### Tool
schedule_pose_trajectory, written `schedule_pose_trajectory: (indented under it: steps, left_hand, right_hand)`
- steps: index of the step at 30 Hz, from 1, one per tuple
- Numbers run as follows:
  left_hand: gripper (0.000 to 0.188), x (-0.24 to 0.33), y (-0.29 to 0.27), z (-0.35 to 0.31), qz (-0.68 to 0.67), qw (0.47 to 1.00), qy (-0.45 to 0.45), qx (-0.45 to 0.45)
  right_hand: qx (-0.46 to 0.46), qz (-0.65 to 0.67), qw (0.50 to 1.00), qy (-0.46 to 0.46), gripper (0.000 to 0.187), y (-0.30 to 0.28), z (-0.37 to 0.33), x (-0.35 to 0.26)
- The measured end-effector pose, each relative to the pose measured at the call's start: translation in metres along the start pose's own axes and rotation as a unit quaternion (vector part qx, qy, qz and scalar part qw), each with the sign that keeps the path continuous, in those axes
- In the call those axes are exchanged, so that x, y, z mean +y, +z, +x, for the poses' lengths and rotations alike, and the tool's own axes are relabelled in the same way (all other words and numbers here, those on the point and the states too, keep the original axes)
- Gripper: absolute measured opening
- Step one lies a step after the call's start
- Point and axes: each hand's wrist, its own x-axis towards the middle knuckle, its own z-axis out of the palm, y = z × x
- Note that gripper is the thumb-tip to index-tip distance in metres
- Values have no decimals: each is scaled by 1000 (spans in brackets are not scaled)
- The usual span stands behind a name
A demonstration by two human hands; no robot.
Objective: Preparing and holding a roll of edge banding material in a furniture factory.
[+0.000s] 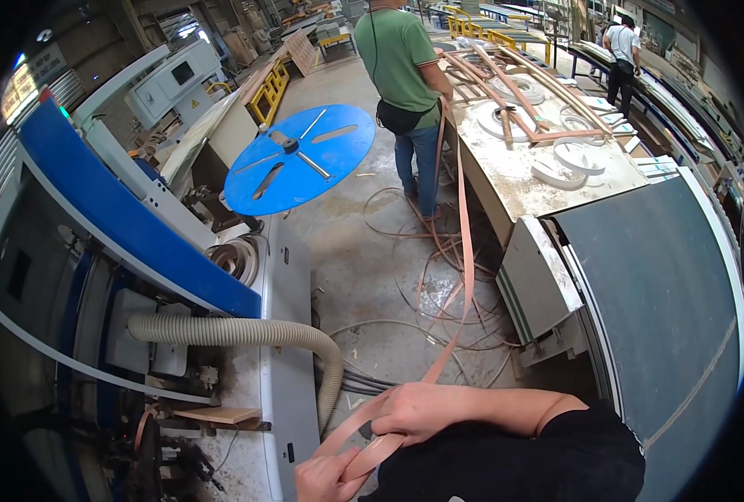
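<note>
A long pinkish-brown strip of edge banding runs from near the co-worker in the green shirt, down across the aisle to my hands. My right hand is closed around the band, its forearm coming in from the lower right. Lower and to the left, my left hand pinches a curved part of the same band, which loops between my two hands. Part of the left hand is cut off by the bottom edge. More loose banding lies tangled on the floor by the co-worker's feet.
On the left stands a machine with a blue cover, a ribbed hose and a blue slotted disc. To the right are a dark conveyor belt and a worktable with frames, coils and a hammer. Another person stands farther back.
</note>
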Motion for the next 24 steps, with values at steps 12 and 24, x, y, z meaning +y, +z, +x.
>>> schedule_pose_trajectory:
  steps: [12,24]
  left_hand:
    - [41,-10,9,-15,-8,994,-83,-74]
    - [43,-12,12,-18,-11,993,-85,-85]
  right_hand:
    - [-15,9,1000,24,18,3,-4,5]
    - [-18,3,1000,12,20,5,-7,5]
